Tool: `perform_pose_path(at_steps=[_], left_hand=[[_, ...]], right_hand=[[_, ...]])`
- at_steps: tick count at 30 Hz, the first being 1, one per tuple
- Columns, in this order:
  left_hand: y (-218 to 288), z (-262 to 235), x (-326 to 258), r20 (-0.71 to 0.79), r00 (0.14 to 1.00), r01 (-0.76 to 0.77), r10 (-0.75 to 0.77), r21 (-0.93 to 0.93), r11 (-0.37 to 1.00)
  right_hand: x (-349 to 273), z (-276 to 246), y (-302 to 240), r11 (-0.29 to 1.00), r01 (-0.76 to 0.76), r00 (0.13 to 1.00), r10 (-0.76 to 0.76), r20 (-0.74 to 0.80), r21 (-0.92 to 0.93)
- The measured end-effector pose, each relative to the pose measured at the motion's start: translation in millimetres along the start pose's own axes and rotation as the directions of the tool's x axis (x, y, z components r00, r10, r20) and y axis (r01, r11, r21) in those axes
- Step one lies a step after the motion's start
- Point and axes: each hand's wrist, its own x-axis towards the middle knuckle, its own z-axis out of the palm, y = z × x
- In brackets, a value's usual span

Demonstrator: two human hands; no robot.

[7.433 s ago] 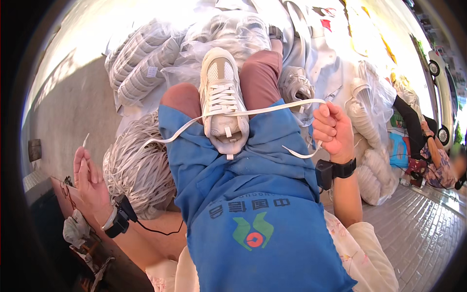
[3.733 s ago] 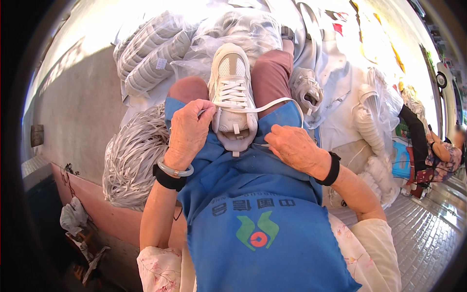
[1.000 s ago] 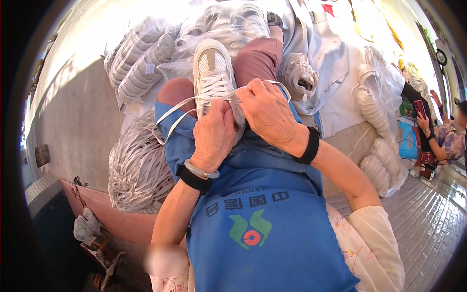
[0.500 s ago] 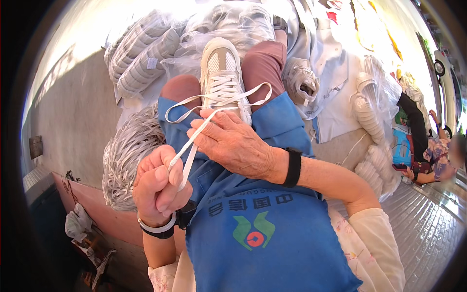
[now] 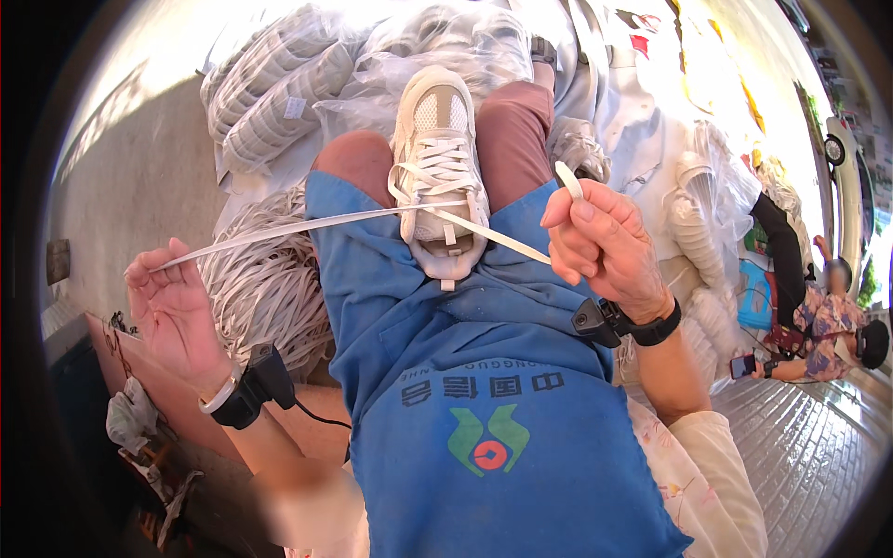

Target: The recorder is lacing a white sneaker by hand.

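A beige and white sneaker [image 5: 437,158] lies on my lap between my knees, toe pointing away and heel toward me. Its white shoelace [image 5: 307,226] is threaded through the eyelets, and the two ends cross over the shoe's opening. Out to the left, my left hand [image 5: 172,312] pinches one lace end, pulled straight across the lap. My right hand [image 5: 605,242], closed right of the shoe, grips the other end, whose tip sticks up above the fingers. A blue apron [image 5: 493,391] covers my lap under the shoe.
A heap of loose white laces [image 5: 265,284] lies beside my left knee. Plastic-wrapped stacks of pale shoe parts [image 5: 288,93] stand beyond my knees, with another wrapped stack [image 5: 698,205] at right. A seated person [image 5: 828,316] holds a phone at the far right.
My hands have moved apart, left hand to the left and right hand to the right, drawing the lace ends outward. The loose lace loops beside the shoe have shrunk.
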Motion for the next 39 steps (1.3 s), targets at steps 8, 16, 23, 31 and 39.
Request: perform_pose_path(at_steps=[8,16,23,31,39], left_hand=[[-46,8,-9,0.068,0.976,0.159,-0.209,0.434,0.887],[-80,31,-13,-0.105,0.968,0.198,-0.226,0.877,0.439],[-29,29,14,-0.034,0.995,0.074,-0.093,0.882,0.465],[-121,51,-11,0.083,0.929,-0.061,-0.361,0.996,0.073],[-153,36,0,-0.152,0.815,0.017,-0.559,0.971,-0.24]], right_hand=[[1,-12,-12,0.888,-0.165,0.974,0.077,-0.214,-0.429],[-14,-18,-37,0.809,-0.345,0.939,0.294,-0.181,-0.477],[-12,-42,3,0.468,-0.251,0.961,0.02,-0.274,-0.847],[50,-9,40,0.354,-0.046,0.955,-0.26,-0.145,-0.934],[60,-2,38,0.527,-0.157,0.977,-0.038,-0.208,-0.835]])
